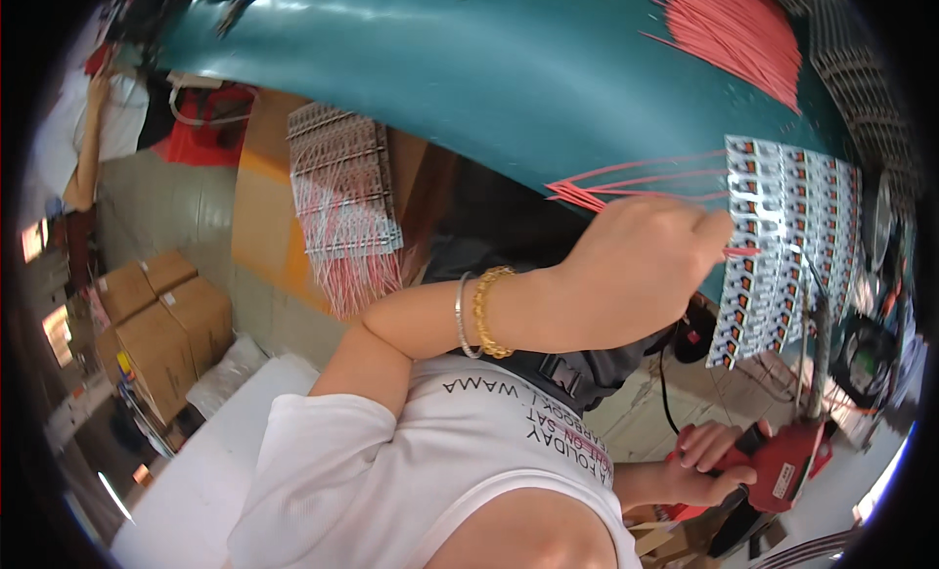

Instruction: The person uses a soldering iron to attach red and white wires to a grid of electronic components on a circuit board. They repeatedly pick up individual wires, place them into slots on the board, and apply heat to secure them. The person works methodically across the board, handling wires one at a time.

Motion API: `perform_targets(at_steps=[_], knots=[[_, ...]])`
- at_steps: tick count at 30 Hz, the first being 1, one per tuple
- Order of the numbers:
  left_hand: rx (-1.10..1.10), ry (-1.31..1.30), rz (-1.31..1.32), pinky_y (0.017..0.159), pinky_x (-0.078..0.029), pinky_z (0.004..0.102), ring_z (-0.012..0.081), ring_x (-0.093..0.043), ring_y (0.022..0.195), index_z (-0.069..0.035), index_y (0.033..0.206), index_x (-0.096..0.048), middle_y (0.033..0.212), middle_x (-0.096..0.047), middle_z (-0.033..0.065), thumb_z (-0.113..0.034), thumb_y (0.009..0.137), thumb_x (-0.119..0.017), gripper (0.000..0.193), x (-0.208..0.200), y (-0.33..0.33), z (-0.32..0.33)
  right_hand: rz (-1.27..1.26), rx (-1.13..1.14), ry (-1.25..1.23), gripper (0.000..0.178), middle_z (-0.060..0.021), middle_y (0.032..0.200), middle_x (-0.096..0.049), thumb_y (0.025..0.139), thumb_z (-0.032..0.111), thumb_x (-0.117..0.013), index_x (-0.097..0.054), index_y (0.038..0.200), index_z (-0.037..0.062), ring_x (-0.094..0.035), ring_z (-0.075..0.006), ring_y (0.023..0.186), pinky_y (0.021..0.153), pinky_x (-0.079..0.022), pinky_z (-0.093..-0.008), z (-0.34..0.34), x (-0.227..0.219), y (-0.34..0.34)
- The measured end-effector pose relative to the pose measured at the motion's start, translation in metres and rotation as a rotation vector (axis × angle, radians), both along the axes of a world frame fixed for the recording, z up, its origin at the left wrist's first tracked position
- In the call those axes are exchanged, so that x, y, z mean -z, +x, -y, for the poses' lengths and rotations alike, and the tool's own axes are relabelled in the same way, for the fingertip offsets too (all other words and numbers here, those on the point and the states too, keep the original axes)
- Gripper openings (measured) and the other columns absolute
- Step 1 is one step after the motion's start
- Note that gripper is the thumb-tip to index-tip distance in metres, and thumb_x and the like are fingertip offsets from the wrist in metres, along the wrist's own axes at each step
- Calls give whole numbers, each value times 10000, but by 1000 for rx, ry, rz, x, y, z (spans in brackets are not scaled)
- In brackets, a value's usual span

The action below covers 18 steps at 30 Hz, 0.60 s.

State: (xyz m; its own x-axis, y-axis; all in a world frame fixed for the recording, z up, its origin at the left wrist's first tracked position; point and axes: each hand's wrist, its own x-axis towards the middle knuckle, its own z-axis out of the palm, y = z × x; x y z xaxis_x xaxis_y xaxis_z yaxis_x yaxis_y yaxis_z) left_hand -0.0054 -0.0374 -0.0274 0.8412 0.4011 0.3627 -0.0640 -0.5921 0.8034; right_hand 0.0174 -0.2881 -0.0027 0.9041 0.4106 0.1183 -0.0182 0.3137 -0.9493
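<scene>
Left fingers (715, 239) pinch a red wire (744, 252) at the board

Pressed together on that slim wire, they sit left of the flat, shiny, row-studded board (788, 212), at three o'clock on the smooth green desk (440, 65). Right fingers (698, 446) are wrapped round a red tool (785, 468) at four. Several wires reach the board's upper left edge; lower down looks bare, so much seems left. Loose wires (734, 41) fan between one and two; at ten, stacked wired boards (337, 168) appear done.
</scene>
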Motion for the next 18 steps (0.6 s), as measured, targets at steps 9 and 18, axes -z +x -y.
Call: perform_targets(at_steps=[9,18], knots=[[-72,-50,154,535,-416,345,254,-510,630,-18,721,-524,713,-477,92,-37,718,-626,104,-4,9,-8,-17,-25,8,602,9,504,-372,913,458,-452,-343,1262,-20,-336,-90,360,387,-326,-230,-15,12,-11],[-149,-109,219,462,-404,336,240,-533,526,-56,758,-523,601,-522,68,-100,722,-680,166,11,13,20,-74,79,-42,608,15,502,-329,929,486,-381,-326,1287,-3,-288,-84,373,394,-289,-230,-24,15,-1]])
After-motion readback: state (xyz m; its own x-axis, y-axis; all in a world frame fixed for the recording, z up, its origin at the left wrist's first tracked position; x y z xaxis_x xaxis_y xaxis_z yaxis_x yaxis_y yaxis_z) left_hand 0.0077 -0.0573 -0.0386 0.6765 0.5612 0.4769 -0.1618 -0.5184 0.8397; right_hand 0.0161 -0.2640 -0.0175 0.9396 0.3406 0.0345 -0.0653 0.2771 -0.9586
